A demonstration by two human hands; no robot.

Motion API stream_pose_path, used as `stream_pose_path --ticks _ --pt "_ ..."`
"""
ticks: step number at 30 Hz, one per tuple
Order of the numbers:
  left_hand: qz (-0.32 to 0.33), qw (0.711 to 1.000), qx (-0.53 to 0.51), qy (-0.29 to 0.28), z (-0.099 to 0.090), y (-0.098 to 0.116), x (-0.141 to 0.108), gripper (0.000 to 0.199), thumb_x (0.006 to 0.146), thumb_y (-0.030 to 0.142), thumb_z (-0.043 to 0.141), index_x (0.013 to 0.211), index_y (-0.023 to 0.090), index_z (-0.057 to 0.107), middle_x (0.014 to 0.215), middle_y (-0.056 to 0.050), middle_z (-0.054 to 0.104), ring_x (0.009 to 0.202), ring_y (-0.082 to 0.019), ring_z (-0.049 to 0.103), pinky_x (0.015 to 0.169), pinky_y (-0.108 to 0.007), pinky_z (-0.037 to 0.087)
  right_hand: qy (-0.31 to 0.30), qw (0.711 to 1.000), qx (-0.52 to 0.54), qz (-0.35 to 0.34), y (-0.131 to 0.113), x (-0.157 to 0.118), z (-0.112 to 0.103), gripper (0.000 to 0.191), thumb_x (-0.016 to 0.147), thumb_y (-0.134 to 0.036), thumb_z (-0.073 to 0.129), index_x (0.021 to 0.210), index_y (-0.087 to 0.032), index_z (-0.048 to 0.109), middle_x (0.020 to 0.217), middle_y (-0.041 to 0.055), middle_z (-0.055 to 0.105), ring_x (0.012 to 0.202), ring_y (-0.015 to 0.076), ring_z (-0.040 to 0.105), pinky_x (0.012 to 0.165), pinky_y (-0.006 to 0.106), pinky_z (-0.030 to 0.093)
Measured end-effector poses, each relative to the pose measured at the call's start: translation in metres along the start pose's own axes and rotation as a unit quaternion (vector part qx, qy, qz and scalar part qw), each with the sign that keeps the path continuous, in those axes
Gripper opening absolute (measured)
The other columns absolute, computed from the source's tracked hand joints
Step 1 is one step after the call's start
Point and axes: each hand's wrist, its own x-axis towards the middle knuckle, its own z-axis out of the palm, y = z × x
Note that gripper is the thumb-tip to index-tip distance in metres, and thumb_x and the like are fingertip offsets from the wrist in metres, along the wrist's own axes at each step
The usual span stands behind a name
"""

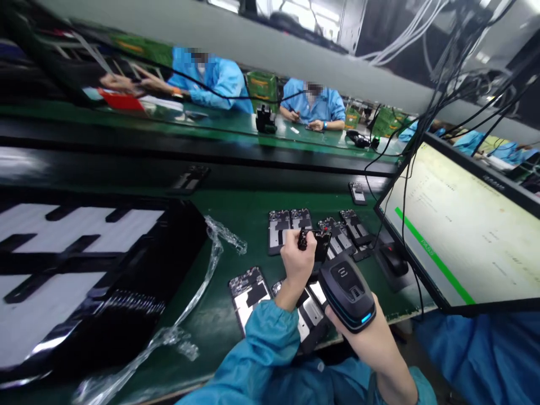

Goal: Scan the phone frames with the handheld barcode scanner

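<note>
My left hand (296,257) is closed on the edge of a dark, partly assembled phone (323,243), raised above the green table. Close beside it, my right hand (337,323) grips a black barcode scanner (348,289) with a small blue light at its rear. The scanner's head points toward the phone; its body hides most of my right fingers. Around both hands lie several opened phones: a pair behind (279,228), a group to the right (337,239), and one at the left (250,292). Others are partly covered by my arms.
A large black tray (185,225) with white compartments stands at the left, a strip of clear plastic film (211,264) beside it. At right are a monitor (464,242) reading PASS, a mouse (394,260) and hanging cables. People in blue coats work across the line.
</note>
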Motion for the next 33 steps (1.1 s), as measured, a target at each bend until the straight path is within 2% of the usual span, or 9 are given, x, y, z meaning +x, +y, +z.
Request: stream_pose_path --ticks 5,8,12,18,24,27,30,32,33 --pt "0.022 1.0 0.017 0.0 0.003 0.002 0.008 0.019 0.084 0.038 0.059 0.082 0.02 0.052 0.062 0.003 0.056 0.053 -0.012 0.053 0.054 -0.023 0.04 -0.027 0.998 0.025 -0.044 -0.013 0.008 0.007 0.022 0.065 -0.026 0.078 0.085 -0.027 0.069 0.076 -0.0016 0.074 0.067 0.0241 0.07 0.061 0.031 0.058" --pt "0.029 0.999 0.04 -0.003 0.004 0.005 0.012 0.021 0.081 0.04 0.06 0.084 0.02 0.053 0.062 0.002 0.059 0.053 -0.013 0.055 0.053 -0.024 0.039 -0.045 0.996 0.022 -0.075 -0.031 0.01 0.014 0.02 0.067 -0.023 0.073 0.086 -0.028 0.069 0.078 -0.0026 0.074 0.069 0.0227 0.069 0.062 0.029 0.058" --pt "0.02 0.998 0.057 -0.002 0.004 0.006 0.013 0.021 0.08 0.04 0.061 0.086 0.021 0.054 0.062 0.002 0.06 0.05 -0.013 0.055 0.051 -0.023 0.038 -0.071 0.994 0.011 -0.08 -0.048 0.011 0.026 0.023 0.068 -0.016 0.068 0.088 -0.028 0.067 0.078 -0.0035 0.073 0.071 0.0212 0.068 0.062 0.026 0.056" --pt "0.009 0.998 0.058 -0.006 0.004 0.006 0.015 0.021 0.08 0.038 0.062 0.088 0.021 0.053 0.065 0.002 0.062 0.055 -0.014 0.06 0.054 -0.023 0.041 -0.062 0.995 -0.005 -0.077 -0.043 0.013 0.037 0.021 0.071 -0.016 0.066 0.089 -0.027 0.066 0.079 -0.0033 0.072 0.072 0.0201 0.067 0.063 0.025 0.056" --pt "0.013 0.998 0.065 0.016 0.002 0.008 0.017 0.023 0.08 0.041 0.062 0.088 0.02 0.054 0.071 0.0 0.065 0.06 -0.016 0.063 0.058 -0.025 0.043 -0.035 0.997 -0.009 -0.066 -0.045 0.01 0.048 0.025 0.071 -0.017 0.067 0.095 -0.026 0.07 0.083 -0.0011 0.075 0.075 0.0218 0.07 0.066 0.026 0.058" --pt "-0.033 0.999 0.039 -0.002 0.002 0.004 0.025 0.025 0.08 0.042 0.062 0.089 0.021 0.053 0.072 -0.001 0.064 0.062 -0.017 0.062 0.059 -0.026 0.043 -0.032 0.998 -0.01 -0.056 -0.036 0.013 0.046 0.027 0.067 -0.021 0.074 0.093 -0.028 0.071 0.084 -0.0015 0.076 0.075 0.0244 0.071 0.066 0.03 0.059" --pt "-0.144 0.987 -0.045 -0.059 0.003 -0.006 0.035 0.03 0.085 0.049 0.059 0.09 0.021 0.052 0.068 0.0 0.06 0.061 -0.017 0.06 0.058 -0.027 0.044 0.012 1.0 -0.025 -0.006 -0.011 0.024 0.031 0.029 0.06 -0.031 0.083 0.086 -0.029 0.072 0.081 -0.0009 0.077 0.075 0.0293 0.072 0.068 0.038 0.06" --pt "-0.244 0.954 -0.121 -0.123 0.005 -0.013 0.033 0.035 0.087 0.054 0.055 0.089 0.02 0.053 0.07 -0.002 0.061 0.064 -0.017 0.062 0.06 -0.028 0.047 0.048 0.998 -0.029 0.033 0.009 0.034 0.018 0.03 0.06 -0.037 0.084 0.086 -0.027 0.073 0.083 0.0015 0.079 0.08 0.0329 0.073 0.075 0.045 0.059" --pt "-0.292 0.927 -0.165 -0.166 0.006 -0.015 0.028 0.037 0.087 0.056 0.054 0.09 0.019 0.054 0.074 -0.005 0.064 0.067 -0.018 0.064 0.062 -0.029 0.05 0.058 0.997 -0.026 0.045 0.018 0.038 0.012 0.031 0.06 -0.039 0.085 0.087 -0.026 0.074 0.084 0.0027 0.079 0.083 0.0343 0.074 0.079 0.048 0.058"
